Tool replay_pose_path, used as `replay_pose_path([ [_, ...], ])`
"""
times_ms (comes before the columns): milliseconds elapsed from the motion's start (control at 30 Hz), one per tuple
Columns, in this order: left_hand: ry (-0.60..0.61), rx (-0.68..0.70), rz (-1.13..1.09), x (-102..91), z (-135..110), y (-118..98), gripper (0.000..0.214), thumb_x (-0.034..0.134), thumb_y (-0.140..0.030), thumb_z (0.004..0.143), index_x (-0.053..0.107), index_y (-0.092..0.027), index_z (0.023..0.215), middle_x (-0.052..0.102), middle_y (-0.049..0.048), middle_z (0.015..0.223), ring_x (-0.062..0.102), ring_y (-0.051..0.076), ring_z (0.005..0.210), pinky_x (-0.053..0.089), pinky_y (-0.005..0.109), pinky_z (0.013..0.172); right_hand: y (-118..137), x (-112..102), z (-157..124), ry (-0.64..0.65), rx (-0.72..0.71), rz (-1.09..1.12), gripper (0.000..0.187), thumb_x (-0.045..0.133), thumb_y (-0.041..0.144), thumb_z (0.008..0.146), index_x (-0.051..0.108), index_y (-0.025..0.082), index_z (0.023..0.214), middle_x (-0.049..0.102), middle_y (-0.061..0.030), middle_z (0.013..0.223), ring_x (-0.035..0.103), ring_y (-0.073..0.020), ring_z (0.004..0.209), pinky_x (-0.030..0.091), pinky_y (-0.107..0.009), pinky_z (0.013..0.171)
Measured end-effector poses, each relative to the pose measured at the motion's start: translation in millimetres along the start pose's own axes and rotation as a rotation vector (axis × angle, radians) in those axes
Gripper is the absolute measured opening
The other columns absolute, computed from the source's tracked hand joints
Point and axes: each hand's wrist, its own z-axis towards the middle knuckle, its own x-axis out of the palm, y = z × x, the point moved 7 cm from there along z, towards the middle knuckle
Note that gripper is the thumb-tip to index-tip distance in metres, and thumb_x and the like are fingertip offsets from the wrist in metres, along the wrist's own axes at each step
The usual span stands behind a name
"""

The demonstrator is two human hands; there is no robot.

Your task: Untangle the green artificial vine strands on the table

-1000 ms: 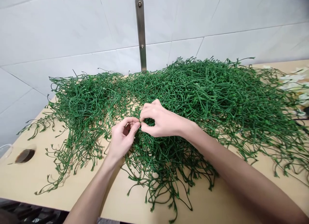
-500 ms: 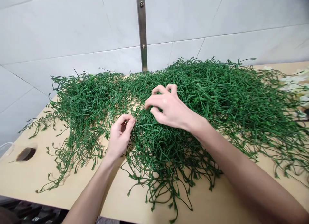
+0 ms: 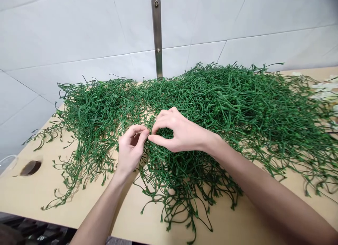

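A wide heap of thin green artificial plant strands [image 3: 237, 104] covers most of the tan table [image 3: 237, 224]. My left hand [image 3: 130, 151] sits at the heap's front middle, its thumb and fingers pinched on green strands. My right hand [image 3: 178, 132] is just to its right, fingertips touching the left hand's, thumb and forefinger pinched round green strands. Loose strand ends trail toward the table's near edge below both hands.
A white tiled wall rises behind the table, with a vertical metal bracket [image 3: 157, 33] screwed to it. A round hole [image 3: 30, 167] is cut in the table at the left. White artificial flowers [image 3: 326, 91] lie at the right edge.
My right hand lifted up and back over the heap half a second ago, then came down again to meet my left hand's fingertips. My left hand stayed in place.
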Motion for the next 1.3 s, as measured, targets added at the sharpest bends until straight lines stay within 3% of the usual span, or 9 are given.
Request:
replay_pose_path([
  [100, 0.003, -0.001, 0.019, 1.4, -1, 0, 0.010, 0.062, -0.027, 0.084, 0.065, -0.017, 0.082, 0.066, -0.0004, 0.068, 0.054, 0.009, 0.057, 0.042, 0.021, 0.053, -4, 4, 1, 0.011, 0.048, 0.015, 0.025, 0.055, 0.035, 0.087, 0.069, 0.017, 0.075, 0.067, -0.0038, 0.078, 0.053, -0.0190, 0.087, 0.029, -0.040, 0.091],
  [233, 0.009, -0.009, 0.042, 2.7, -2, 0, 0.011, 0.062, -0.027, 0.084, 0.065, -0.017, 0.082, 0.066, -0.0001, 0.068, 0.055, 0.010, 0.057, 0.043, 0.021, 0.053, -6, 8, 3, 0.020, 0.038, 0.017, 0.016, 0.055, 0.024, 0.081, 0.063, 0.017, 0.069, 0.066, -0.0017, 0.074, 0.051, -0.0178, 0.084, 0.030, -0.037, 0.090],
  [400, 0.046, 0.091, 0.102, 5.4, -5, -5, 0.008, 0.061, -0.023, 0.086, 0.066, -0.018, 0.085, 0.069, 0.0002, 0.074, 0.059, 0.010, 0.062, 0.044, 0.021, 0.055, -9, 14, 5, 0.056, 0.101, 0.035, 0.019, 0.050, 0.021, 0.077, 0.047, 0.018, 0.059, 0.055, 0.0001, 0.063, 0.045, -0.0160, 0.074, 0.034, -0.034, 0.083],
  [500, 0.053, 0.150, 0.138, 6.1, -7, -7, 0.007, 0.060, -0.021, 0.087, 0.065, -0.018, 0.085, 0.068, -0.0004, 0.075, 0.058, 0.009, 0.062, 0.043, 0.021, 0.055, -9, 15, 6, 0.042, 0.065, 0.029, 0.022, 0.049, 0.020, 0.077, 0.042, 0.018, 0.056, 0.050, 0.0014, 0.057, 0.042, -0.0154, 0.071, 0.034, -0.033, 0.079],
  [767, 0.093, 0.091, 0.210, 4.3, -2, 4, 0.009, 0.060, -0.026, 0.086, 0.062, -0.018, 0.090, 0.064, 0.0007, 0.077, 0.055, 0.011, 0.064, 0.041, 0.023, 0.057, -11, 1, 1, -0.131, -0.087, 0.065, 0.008, 0.055, 0.016, 0.077, 0.061, 0.017, 0.072, 0.065, -0.0018, 0.076, 0.053, -0.0150, 0.078, 0.039, -0.029, 0.078],
  [1033, 0.194, 0.253, 0.306, 14.5, -6, -13, 0.013, 0.055, -0.021, 0.089, 0.062, -0.019, 0.079, 0.062, 0.0017, 0.073, 0.051, 0.013, 0.065, 0.040, 0.027, 0.062, -18, 11, 2, -0.019, -0.018, -0.008, 0.018, 0.049, 0.024, 0.075, 0.040, 0.019, 0.061, 0.047, 0.0006, 0.064, 0.041, -0.0141, 0.067, 0.033, -0.028, 0.065],
  [1300, 0.196, 0.302, 0.341, 16.9, -8, -18, 0.017, 0.054, -0.020, 0.088, 0.057, -0.018, 0.071, 0.044, -0.0025, 0.058, 0.039, 0.011, 0.054, 0.032, 0.025, 0.053, -14, 9, 1, -0.019, -0.049, 0.116, 0.014, 0.050, 0.020, 0.071, 0.052, 0.017, 0.058, 0.055, 0.0008, 0.064, 0.045, -0.0121, 0.065, 0.036, -0.027, 0.067],
])
